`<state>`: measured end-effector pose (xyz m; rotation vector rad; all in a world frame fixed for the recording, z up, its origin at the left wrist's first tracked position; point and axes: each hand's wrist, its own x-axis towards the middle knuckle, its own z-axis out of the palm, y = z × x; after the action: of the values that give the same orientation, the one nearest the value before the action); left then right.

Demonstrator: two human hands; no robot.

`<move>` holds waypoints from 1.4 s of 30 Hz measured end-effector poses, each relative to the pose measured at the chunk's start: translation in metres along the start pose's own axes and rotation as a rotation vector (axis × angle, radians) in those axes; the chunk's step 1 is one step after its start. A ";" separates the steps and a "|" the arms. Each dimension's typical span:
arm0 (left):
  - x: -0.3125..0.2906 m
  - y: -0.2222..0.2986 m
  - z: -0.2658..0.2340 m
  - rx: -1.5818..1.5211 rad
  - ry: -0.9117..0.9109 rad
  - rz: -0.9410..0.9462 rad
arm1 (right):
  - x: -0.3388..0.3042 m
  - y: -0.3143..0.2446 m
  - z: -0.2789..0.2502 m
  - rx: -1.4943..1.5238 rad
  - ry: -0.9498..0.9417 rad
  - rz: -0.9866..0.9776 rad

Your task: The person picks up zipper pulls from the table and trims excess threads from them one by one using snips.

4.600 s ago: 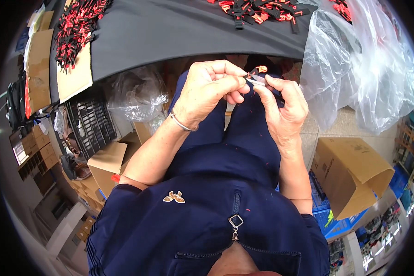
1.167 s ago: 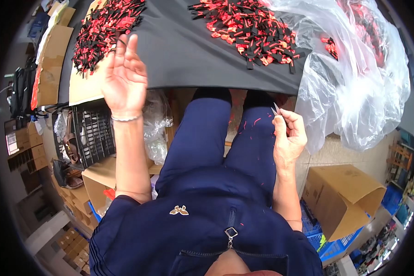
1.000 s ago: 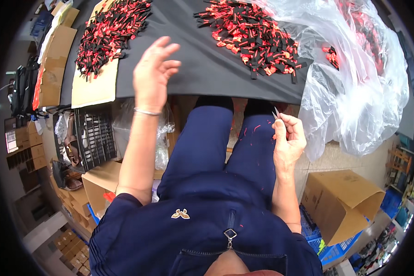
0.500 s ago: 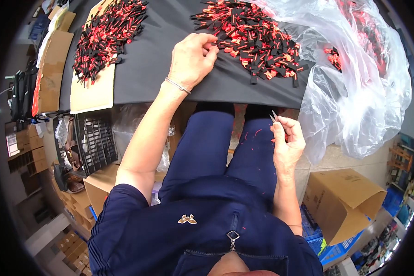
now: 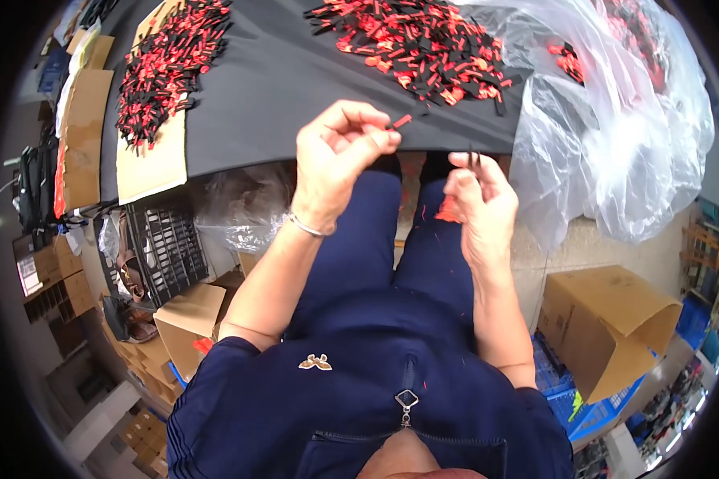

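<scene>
One red strap (image 5: 403,122) pinched by left hand (image 5: 331,160), pointed tool (image 5: 470,157) gripped by right hand (image 5: 488,206)

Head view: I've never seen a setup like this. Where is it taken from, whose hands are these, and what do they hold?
There is no machine here: a person works bare-handed. A fisheye camera on their head looks down, so straight edges bend near the rim and picture left is their left.

The left hand pinches a small red-and-black tab. The right hand holds a slim two-tipped tool, mostly hidden by the fingers.

On the dark-covered table, the left pile of tabs lies on a cardboard sheet; the right pile of tabs lies beside clear plastic.
</scene>
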<state>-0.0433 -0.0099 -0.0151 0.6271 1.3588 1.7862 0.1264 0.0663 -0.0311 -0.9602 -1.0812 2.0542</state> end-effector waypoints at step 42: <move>-0.037 -0.012 0.027 0.069 -0.120 -0.453 | -0.022 0.007 -0.025 -1.089 0.161 -0.853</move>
<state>0.0023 -0.0237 -0.0154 0.4126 1.3569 1.3250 0.1576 0.0565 -0.0408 -0.8405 -2.0927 0.6174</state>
